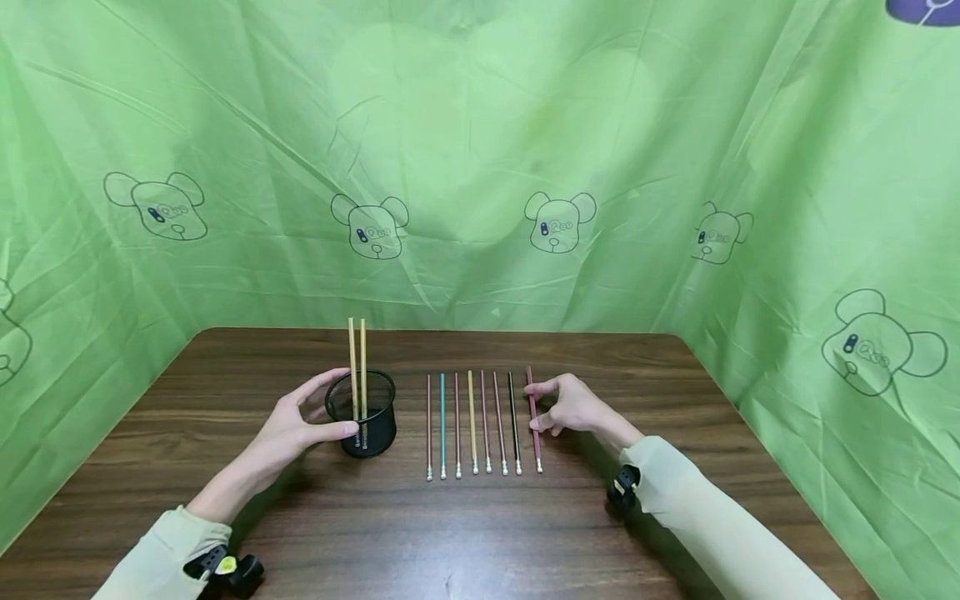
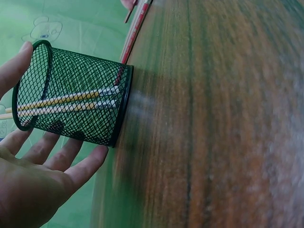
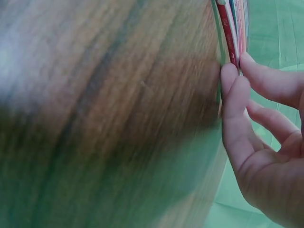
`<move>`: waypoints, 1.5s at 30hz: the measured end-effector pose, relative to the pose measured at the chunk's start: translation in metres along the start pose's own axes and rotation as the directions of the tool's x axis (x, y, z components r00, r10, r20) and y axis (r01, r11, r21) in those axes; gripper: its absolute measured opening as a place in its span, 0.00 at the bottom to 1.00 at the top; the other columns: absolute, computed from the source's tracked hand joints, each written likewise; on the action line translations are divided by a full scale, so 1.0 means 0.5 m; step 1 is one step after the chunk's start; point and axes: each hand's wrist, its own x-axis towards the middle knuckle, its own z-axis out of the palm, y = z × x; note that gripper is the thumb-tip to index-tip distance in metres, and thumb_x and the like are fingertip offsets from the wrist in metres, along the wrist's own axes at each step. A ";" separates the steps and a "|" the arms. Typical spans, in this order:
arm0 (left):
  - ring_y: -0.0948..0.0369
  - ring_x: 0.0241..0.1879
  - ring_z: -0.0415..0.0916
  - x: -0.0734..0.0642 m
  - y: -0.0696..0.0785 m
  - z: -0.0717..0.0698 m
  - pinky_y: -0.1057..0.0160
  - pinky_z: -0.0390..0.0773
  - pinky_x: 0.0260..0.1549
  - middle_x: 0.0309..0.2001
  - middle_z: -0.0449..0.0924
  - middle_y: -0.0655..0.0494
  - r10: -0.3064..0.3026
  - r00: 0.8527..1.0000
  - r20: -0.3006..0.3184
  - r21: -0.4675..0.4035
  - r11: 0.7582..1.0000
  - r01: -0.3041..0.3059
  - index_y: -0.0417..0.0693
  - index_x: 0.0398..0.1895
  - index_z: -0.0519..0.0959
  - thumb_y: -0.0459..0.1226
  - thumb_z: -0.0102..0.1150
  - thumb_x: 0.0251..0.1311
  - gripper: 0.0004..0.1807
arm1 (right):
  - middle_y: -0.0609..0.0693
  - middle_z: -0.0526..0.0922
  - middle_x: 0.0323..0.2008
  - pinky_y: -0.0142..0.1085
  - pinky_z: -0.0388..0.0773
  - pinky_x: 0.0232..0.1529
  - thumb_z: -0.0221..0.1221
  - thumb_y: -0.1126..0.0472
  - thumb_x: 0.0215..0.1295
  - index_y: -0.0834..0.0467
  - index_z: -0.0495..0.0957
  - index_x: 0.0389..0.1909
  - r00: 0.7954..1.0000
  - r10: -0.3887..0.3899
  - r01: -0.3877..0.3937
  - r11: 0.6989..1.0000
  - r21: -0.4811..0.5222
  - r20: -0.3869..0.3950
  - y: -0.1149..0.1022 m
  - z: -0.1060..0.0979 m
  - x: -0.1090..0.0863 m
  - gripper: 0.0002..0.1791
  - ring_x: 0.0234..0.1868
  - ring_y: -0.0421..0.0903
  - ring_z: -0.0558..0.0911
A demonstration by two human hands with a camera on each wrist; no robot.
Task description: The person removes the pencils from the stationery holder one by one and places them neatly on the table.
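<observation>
A black mesh pencil cup [image 1: 381, 435] stands upright on the left part of the table, with two yellow pencils [image 1: 352, 350] leaning in it, eraser ends down. My left hand [image 1: 292, 425] holds the cup from its left side, thumb at the front and fingers behind; the left wrist view has the fingers along the mesh wall [image 2: 78, 95]. To the right, my right hand [image 1: 573, 407] grips the rightmost pencil of a row, a dark red one [image 1: 536, 450], near its upper half. That red pencil [image 3: 229, 40] shows between thumb and fingertips in the right wrist view.
Beside the red pencil lie several more, side by side with white eraser ends toward me: a black one [image 1: 514, 421], a yellow one [image 1: 472, 417], a blue one [image 1: 442, 425] and pinkish ones. Green cloth [image 1: 465, 283] hangs around the brown wooden table [image 1: 465, 542].
</observation>
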 end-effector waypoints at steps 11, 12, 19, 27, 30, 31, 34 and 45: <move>0.40 0.72 0.65 0.003 0.001 0.000 0.65 0.75 0.54 0.76 0.67 0.44 -0.003 1.000 -0.005 -0.013 1.000 0.003 0.53 0.80 0.65 0.36 0.78 0.61 0.46 | 0.62 0.83 0.54 0.44 0.85 0.22 0.76 0.75 0.54 0.69 0.79 0.65 0.999 -0.003 0.003 1.000 -0.005 0.034 -0.005 -0.004 0.002 0.35 0.23 0.51 0.87; 0.40 0.72 0.65 0.003 0.000 0.000 0.65 0.74 0.55 0.76 0.67 0.45 -0.004 1.000 -0.005 -0.007 1.000 0.004 0.54 0.80 0.65 0.37 0.78 0.61 0.46 | 0.63 0.83 0.54 0.45 0.85 0.22 0.76 0.75 0.54 0.70 0.79 0.65 0.999 -0.005 0.005 1.000 -0.003 0.039 -0.005 -0.004 0.002 0.35 0.23 0.51 0.87; 0.40 0.73 0.64 0.004 0.001 0.000 0.67 0.73 0.55 0.77 0.66 0.46 -0.004 1.000 -0.005 -0.004 1.000 0.004 0.54 0.80 0.65 0.37 0.78 0.61 0.46 | 0.64 0.82 0.58 0.45 0.84 0.21 0.77 0.74 0.54 0.69 0.79 0.65 0.999 -0.009 0.010 0.999 -0.032 0.044 -0.009 -0.006 0.001 0.35 0.20 0.51 0.85; 0.39 0.73 0.64 0.002 0.001 -0.001 0.66 0.73 0.56 0.76 0.66 0.46 -0.003 1.000 -0.005 -0.003 1.000 0.003 0.54 0.80 0.65 0.37 0.77 0.61 0.45 | 0.65 0.79 0.63 0.45 0.84 0.21 0.77 0.74 0.54 0.69 0.80 0.64 0.998 -0.021 0.025 0.998 -0.055 0.065 -0.007 -0.005 0.003 0.33 0.22 0.49 0.85; 0.39 0.72 0.65 0.000 0.000 -0.001 0.66 0.74 0.55 0.76 0.68 0.45 -0.001 1.000 -0.004 -0.006 1.000 0.001 0.53 0.81 0.65 0.37 0.77 0.61 0.45 | 0.64 0.79 0.64 0.44 0.84 0.20 0.77 0.73 0.54 0.69 0.80 0.63 0.997 -0.022 0.027 0.997 -0.071 0.069 -0.007 -0.005 0.006 0.33 0.22 0.49 0.85; 0.39 0.72 0.65 0.000 0.000 -0.001 0.66 0.75 0.55 0.75 0.68 0.45 -0.001 1.000 -0.003 -0.010 1.000 0.001 0.53 0.81 0.65 0.36 0.77 0.61 0.45 | 0.64 0.80 0.63 0.44 0.83 0.19 0.78 0.72 0.54 0.68 0.81 0.63 0.998 -0.023 0.029 0.996 -0.090 0.064 -0.007 -0.005 0.007 0.33 0.21 0.49 0.84; 0.39 0.72 0.65 -0.001 -0.001 -0.001 0.65 0.76 0.54 0.75 0.69 0.44 0.000 1.000 -0.003 -0.016 1.000 -0.001 0.53 0.81 0.65 0.36 0.77 0.61 0.46 | 0.59 0.83 0.59 0.46 0.86 0.31 0.80 0.68 0.52 0.65 0.84 0.61 0.997 -0.054 0.062 0.980 -0.189 0.048 -0.007 -0.006 0.009 0.32 0.31 0.51 0.86; 0.40 0.72 0.65 -0.004 -0.002 0.002 0.65 0.75 0.54 0.75 0.69 0.45 0.001 1.000 -0.004 -0.009 1.000 -0.001 0.54 0.80 0.66 0.36 0.77 0.61 0.45 | 0.56 0.86 0.54 0.57 0.70 0.67 0.82 0.63 0.51 0.65 0.86 0.58 0.991 -0.128 0.136 0.948 -0.288 0.046 -0.001 -0.005 0.008 0.31 0.62 0.60 0.78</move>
